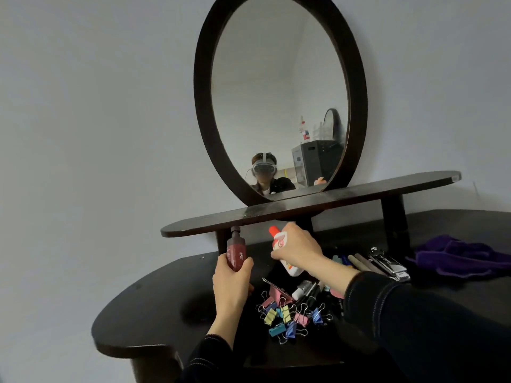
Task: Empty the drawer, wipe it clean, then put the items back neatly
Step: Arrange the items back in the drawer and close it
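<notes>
Our left grip (232, 283) grasping a dark red bottle (236, 254) upright, our right grip (297, 250) grasping a tilted white glue bottle (279, 241), binder clips (290, 317) on the surface (154, 299) nearer us, between both grips, purple cloth (464, 257) well right.

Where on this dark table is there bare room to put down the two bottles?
The left part of the table, between its rounded edge and the left hand, is bare. The long shelf below the mirror is bare too. It is crowded from the binder clips and pens to the stapler and purple cloth.
</notes>
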### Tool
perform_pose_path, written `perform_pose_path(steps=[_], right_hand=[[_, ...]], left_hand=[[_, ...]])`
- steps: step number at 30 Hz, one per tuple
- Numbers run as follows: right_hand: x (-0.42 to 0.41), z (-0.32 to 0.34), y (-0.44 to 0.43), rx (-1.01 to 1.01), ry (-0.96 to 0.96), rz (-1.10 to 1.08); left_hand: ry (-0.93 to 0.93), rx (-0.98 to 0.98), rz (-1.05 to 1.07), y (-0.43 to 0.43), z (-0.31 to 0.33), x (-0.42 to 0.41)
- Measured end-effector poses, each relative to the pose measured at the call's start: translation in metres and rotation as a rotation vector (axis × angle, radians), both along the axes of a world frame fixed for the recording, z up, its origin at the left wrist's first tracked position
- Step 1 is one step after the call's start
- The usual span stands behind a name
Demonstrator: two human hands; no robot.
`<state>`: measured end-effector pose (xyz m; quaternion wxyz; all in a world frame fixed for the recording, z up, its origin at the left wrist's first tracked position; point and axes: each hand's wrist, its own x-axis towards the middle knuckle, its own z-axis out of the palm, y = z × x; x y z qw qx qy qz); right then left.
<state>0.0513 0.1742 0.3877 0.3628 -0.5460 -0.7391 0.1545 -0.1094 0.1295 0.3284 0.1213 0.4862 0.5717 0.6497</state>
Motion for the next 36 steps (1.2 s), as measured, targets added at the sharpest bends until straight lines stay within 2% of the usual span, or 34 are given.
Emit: perform_pose_path(steps=[6,9,11,14,16,22,28,36], right_hand=[[0.047,0.010,-0.076,0.082,0.428,0.235],[0.072,-0.008,-0.138,-0.041,0.692,0.374],[0.088,-0.029,-0.179,-0.092,0.751,0.473],[0.105,-0.073,-0.223,-0.143,0.707,0.548],[0.112,-0.105,-0.240,-0.207,0.671,0.524],[0.120,-0.217,-0.239,-0.393,0.536,0.360],[0.128,-0.308,-0.202,-0.509,0.196,0.240],[0.140,-0.361,-0.167,-0.679,0.075,0.237]], left_hand=[[-0.110,0.218,-0.046,-0.054,0.017,0.020],[-0.150,0.355,-0.084,-0.107,0.010,0.041],[-0.186,0.391,-0.188,-0.147,-0.006,0.057],[-0.206,0.275,-0.365,-0.199,-0.042,0.080],[-0.251,0.166,-0.425,-0.222,-0.073,0.092],[-0.314,-0.232,-0.421,-0.250,-0.171,0.106],[-0.125,-0.506,-0.398,-0.241,-0.236,0.105],[0.181,-0.806,-0.405,-0.223,-0.270,0.105]])
